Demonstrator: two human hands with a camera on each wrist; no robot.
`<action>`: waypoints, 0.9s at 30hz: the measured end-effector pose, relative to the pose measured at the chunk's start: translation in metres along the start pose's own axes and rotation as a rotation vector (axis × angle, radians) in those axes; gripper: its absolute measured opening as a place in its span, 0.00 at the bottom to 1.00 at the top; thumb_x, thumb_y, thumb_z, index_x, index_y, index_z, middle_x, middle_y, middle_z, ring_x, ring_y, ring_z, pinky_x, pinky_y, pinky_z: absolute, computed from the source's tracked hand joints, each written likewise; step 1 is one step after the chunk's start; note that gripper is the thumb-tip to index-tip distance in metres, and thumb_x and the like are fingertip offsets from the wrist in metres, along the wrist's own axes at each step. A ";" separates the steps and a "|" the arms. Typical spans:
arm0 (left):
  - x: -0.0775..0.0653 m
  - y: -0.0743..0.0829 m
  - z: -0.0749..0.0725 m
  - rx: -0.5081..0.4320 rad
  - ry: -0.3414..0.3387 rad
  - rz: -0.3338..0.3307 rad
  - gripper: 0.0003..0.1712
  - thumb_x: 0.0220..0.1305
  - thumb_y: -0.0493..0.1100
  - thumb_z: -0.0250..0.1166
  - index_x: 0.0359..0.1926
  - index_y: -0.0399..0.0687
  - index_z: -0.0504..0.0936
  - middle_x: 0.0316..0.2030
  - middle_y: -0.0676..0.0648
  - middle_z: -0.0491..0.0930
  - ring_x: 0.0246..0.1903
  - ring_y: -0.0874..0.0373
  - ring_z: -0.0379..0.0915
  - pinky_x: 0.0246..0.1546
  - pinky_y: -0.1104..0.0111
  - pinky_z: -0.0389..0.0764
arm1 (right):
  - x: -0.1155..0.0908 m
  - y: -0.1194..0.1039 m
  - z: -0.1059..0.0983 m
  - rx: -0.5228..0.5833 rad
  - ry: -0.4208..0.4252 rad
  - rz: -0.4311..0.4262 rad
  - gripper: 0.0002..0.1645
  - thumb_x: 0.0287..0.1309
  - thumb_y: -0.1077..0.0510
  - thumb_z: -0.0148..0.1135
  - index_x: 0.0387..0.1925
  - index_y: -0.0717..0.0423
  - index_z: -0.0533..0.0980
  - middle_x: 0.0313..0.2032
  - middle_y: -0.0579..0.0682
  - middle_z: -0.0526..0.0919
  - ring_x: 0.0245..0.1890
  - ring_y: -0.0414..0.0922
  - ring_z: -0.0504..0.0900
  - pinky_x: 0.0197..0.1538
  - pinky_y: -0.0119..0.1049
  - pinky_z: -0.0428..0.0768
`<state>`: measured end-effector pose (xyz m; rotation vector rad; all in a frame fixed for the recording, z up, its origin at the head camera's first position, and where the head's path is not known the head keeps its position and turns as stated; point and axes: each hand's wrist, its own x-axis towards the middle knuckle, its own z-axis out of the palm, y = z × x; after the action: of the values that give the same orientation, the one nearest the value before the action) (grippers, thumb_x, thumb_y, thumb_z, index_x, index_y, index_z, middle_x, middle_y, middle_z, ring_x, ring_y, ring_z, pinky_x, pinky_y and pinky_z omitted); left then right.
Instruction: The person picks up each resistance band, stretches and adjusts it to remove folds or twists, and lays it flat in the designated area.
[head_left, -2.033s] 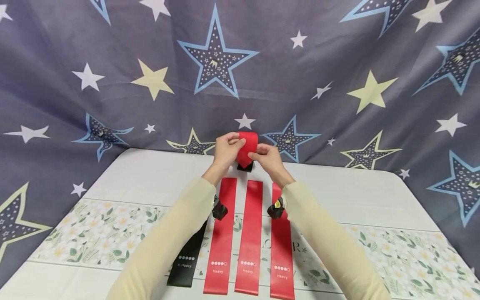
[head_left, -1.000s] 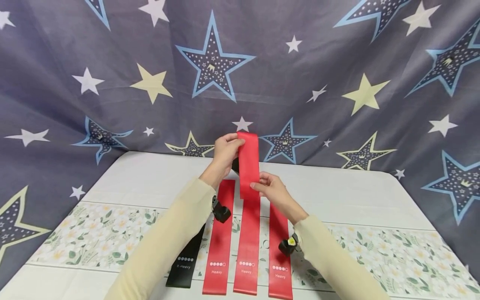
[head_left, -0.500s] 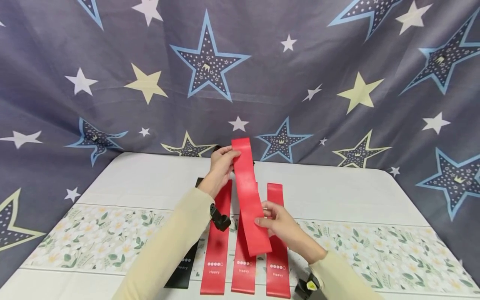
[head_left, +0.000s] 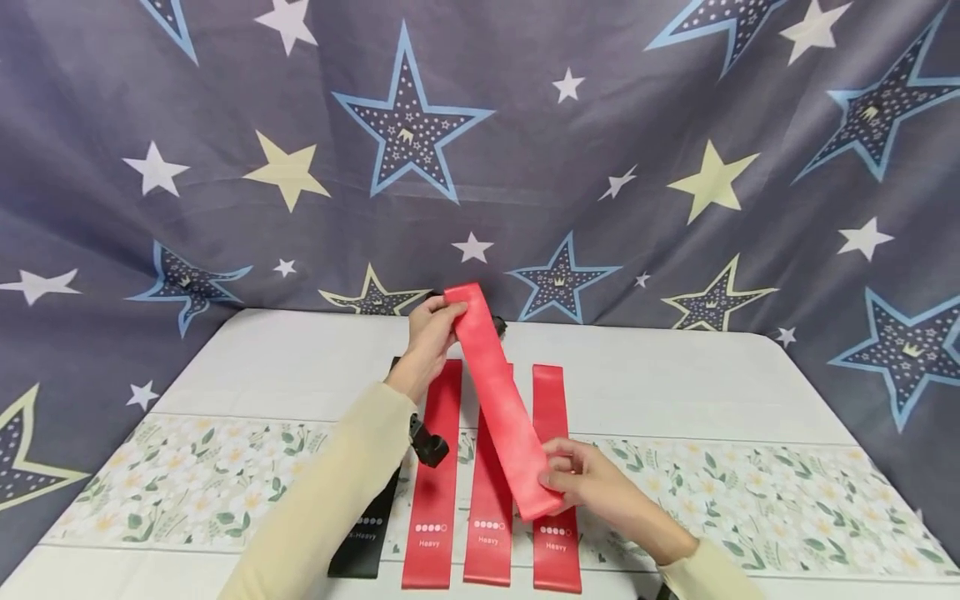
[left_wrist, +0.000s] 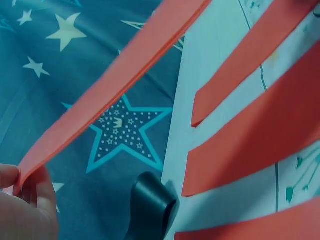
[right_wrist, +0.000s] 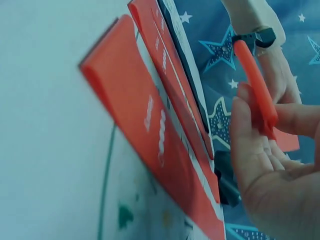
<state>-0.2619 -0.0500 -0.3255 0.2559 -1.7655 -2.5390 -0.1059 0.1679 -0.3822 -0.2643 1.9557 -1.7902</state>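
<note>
**Red band taut-ish btwn both hands, slanted vs. the row**

On my head feed, L hand point(head_left: 431, 329) pinches the far end of the held red band point(head_left: 495, 392); R hand point(head_left: 588, 475) pinches the near end, thumb one side, fingers the other. Both grips closed on the band, no free hand that I can see.

Band's long axis runs diag., far-left to near-right, over the mid red band point(head_left: 491, 533); its near end overlaps the R-most red band point(head_left: 557, 571) in head view. R wrist cam shows it off the tabletop. The laid bands, incl. L-most red band point(head_left: 429, 508) and black band point(head_left: 354, 554), run roughly away from the wearer.

My read: next move hinges on that slant. R hand's nearer the wearer and the R-most band; L hand's nearer the backdrop point(head_left: 225, 125). Dark loop point(left_wrist: 150, 205) sits beyond, on L wrist cam.
</note>
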 end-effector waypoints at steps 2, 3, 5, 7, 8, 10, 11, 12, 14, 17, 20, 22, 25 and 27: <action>0.000 0.000 -0.001 0.020 -0.011 0.012 0.04 0.59 0.31 0.60 0.35 0.40 0.73 0.28 0.50 0.76 0.22 0.66 0.75 0.22 0.76 0.76 | -0.004 0.002 -0.006 0.015 0.012 -0.004 0.20 0.60 0.65 0.57 0.51 0.71 0.67 0.33 0.48 0.82 0.31 0.41 0.84 0.36 0.35 0.84; 0.000 0.000 -0.003 0.032 -0.016 0.016 0.04 0.59 0.31 0.59 0.35 0.40 0.73 0.28 0.51 0.75 0.22 0.66 0.75 0.22 0.76 0.76 | -0.005 0.003 -0.009 0.020 0.014 -0.007 0.20 0.60 0.65 0.57 0.52 0.71 0.67 0.33 0.48 0.82 0.31 0.41 0.84 0.37 0.35 0.84; -0.001 -0.001 -0.007 0.069 -0.026 0.023 0.04 0.60 0.32 0.59 0.36 0.40 0.73 0.26 0.52 0.75 0.22 0.65 0.74 0.22 0.76 0.76 | -0.008 0.004 -0.015 0.033 0.025 -0.014 0.20 0.60 0.65 0.58 0.52 0.71 0.67 0.33 0.47 0.81 0.31 0.41 0.84 0.37 0.36 0.84; -0.001 -0.002 -0.011 0.105 -0.030 0.023 0.04 0.61 0.32 0.58 0.37 0.40 0.72 0.25 0.53 0.74 0.22 0.65 0.73 0.22 0.76 0.77 | -0.010 0.005 -0.022 0.043 0.031 -0.025 0.21 0.60 0.65 0.58 0.52 0.73 0.66 0.33 0.47 0.81 0.31 0.40 0.84 0.37 0.36 0.84; -0.002 -0.003 -0.012 0.121 -0.033 0.021 0.04 0.61 0.33 0.58 0.37 0.40 0.72 0.25 0.53 0.74 0.22 0.65 0.73 0.22 0.76 0.78 | -0.011 0.006 -0.025 0.046 0.039 -0.032 0.22 0.60 0.65 0.58 0.52 0.74 0.65 0.33 0.47 0.81 0.31 0.40 0.84 0.36 0.35 0.84; -0.002 -0.005 -0.014 0.145 -0.044 0.014 0.03 0.62 0.34 0.58 0.37 0.39 0.72 0.27 0.52 0.75 0.24 0.65 0.74 0.24 0.76 0.79 | -0.014 0.007 -0.033 0.054 0.064 -0.030 0.22 0.61 0.65 0.58 0.52 0.75 0.65 0.33 0.47 0.81 0.31 0.40 0.84 0.36 0.35 0.84; -0.002 -0.006 -0.016 0.149 -0.045 0.010 0.03 0.62 0.34 0.58 0.37 0.40 0.72 0.29 0.52 0.75 0.25 0.64 0.74 0.25 0.76 0.80 | -0.015 0.007 -0.036 0.054 0.074 -0.027 0.23 0.61 0.65 0.58 0.53 0.75 0.65 0.34 0.47 0.81 0.31 0.40 0.84 0.37 0.35 0.84; -0.002 -0.007 -0.018 0.150 -0.045 0.008 0.03 0.62 0.34 0.58 0.36 0.40 0.72 0.30 0.51 0.75 0.26 0.64 0.75 0.25 0.75 0.80 | -0.015 0.007 -0.039 0.051 0.083 -0.022 0.22 0.61 0.65 0.57 0.53 0.74 0.65 0.34 0.47 0.81 0.31 0.40 0.84 0.37 0.35 0.84; -0.003 -0.007 -0.020 0.158 -0.040 0.001 0.03 0.63 0.34 0.58 0.35 0.41 0.70 0.34 0.49 0.76 0.27 0.64 0.75 0.26 0.75 0.81 | -0.017 0.007 -0.046 0.051 0.100 -0.012 0.21 0.61 0.65 0.56 0.53 0.73 0.65 0.34 0.47 0.81 0.30 0.40 0.84 0.37 0.35 0.84; -0.003 -0.008 -0.023 0.162 -0.018 -0.007 0.05 0.62 0.33 0.57 0.34 0.42 0.68 0.38 0.46 0.76 0.27 0.63 0.75 0.26 0.75 0.81 | -0.018 0.006 -0.058 0.052 0.125 -0.016 0.19 0.62 0.66 0.54 0.52 0.70 0.65 0.34 0.47 0.81 0.29 0.39 0.84 0.36 0.35 0.84; -0.003 -0.010 -0.026 0.174 -0.006 -0.011 0.06 0.62 0.32 0.57 0.36 0.41 0.67 0.37 0.45 0.76 0.26 0.63 0.76 0.25 0.74 0.82 | -0.018 0.004 -0.069 0.057 0.182 -0.029 0.15 0.61 0.68 0.53 0.49 0.67 0.66 0.32 0.45 0.83 0.29 0.39 0.84 0.36 0.33 0.84; -0.004 -0.011 -0.028 0.186 -0.005 -0.011 0.07 0.61 0.32 0.57 0.39 0.40 0.67 0.35 0.46 0.77 0.24 0.63 0.76 0.24 0.74 0.82 | -0.018 0.001 -0.077 0.052 0.243 -0.033 0.12 0.61 0.68 0.54 0.46 0.64 0.66 0.31 0.44 0.84 0.29 0.38 0.84 0.36 0.32 0.84; -0.007 -0.012 -0.034 0.201 -0.005 -0.018 0.09 0.62 0.32 0.56 0.42 0.40 0.67 0.30 0.48 0.78 0.22 0.64 0.77 0.24 0.75 0.81 | -0.017 -0.003 -0.086 0.055 0.321 -0.037 0.07 0.61 0.67 0.56 0.39 0.58 0.68 0.28 0.43 0.85 0.29 0.37 0.84 0.35 0.30 0.83; -0.008 -0.012 -0.038 0.204 -0.007 -0.025 0.10 0.62 0.32 0.56 0.44 0.40 0.67 0.28 0.48 0.78 0.20 0.64 0.77 0.24 0.74 0.81 | -0.016 -0.005 -0.091 0.076 0.350 -0.047 0.06 0.61 0.66 0.58 0.35 0.54 0.70 0.26 0.42 0.84 0.28 0.36 0.83 0.35 0.29 0.83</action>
<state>-0.2469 -0.0798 -0.3491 0.2779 -2.0378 -2.3785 -0.1355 0.2549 -0.3706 0.0334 2.1206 -2.0476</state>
